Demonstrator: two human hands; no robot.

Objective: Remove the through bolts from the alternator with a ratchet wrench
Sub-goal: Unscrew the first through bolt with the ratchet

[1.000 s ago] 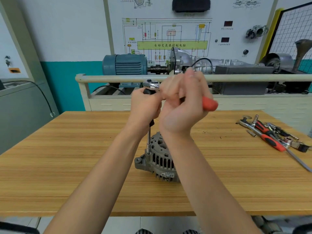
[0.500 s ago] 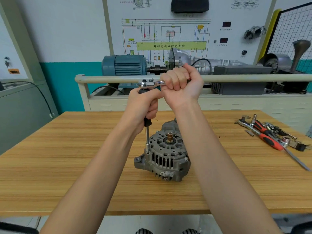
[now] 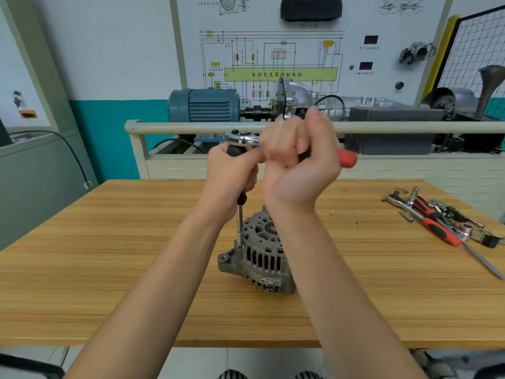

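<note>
Both hands are working the ratchet wrench (image 3: pixel 241 138) above the alternator (image 3: pixel 259 255). The right hand (image 3: pixel 299 162) is clenching round the wrench's red-tipped handle, whose end is sticking out past the palm toward the right; this hand is blurred, so the exact lie of its fingers is hard to read. The left hand (image 3: pixel 231 173) is wrapping round the black grip at the top of the long extension bar (image 3: pixel 240 222), keeping it upright under the wrench head. The bar's lower end is sitting on a bolt at the alternator's left edge, beside the mounting ear.

The alternator is standing on the wooden counter (image 3: pixel 109 255), roughly in the middle, partly hidden behind the right forearm. Judging from this, the job is only under way: one through bolt is being turned, and no removed bolts are showing near the housing. How many bolts are remaining cannot be told, since the forearm is covering much of the casing. Spare tools (image 3: pixel 437 222) are lying well apart at the counter's right side.
</note>
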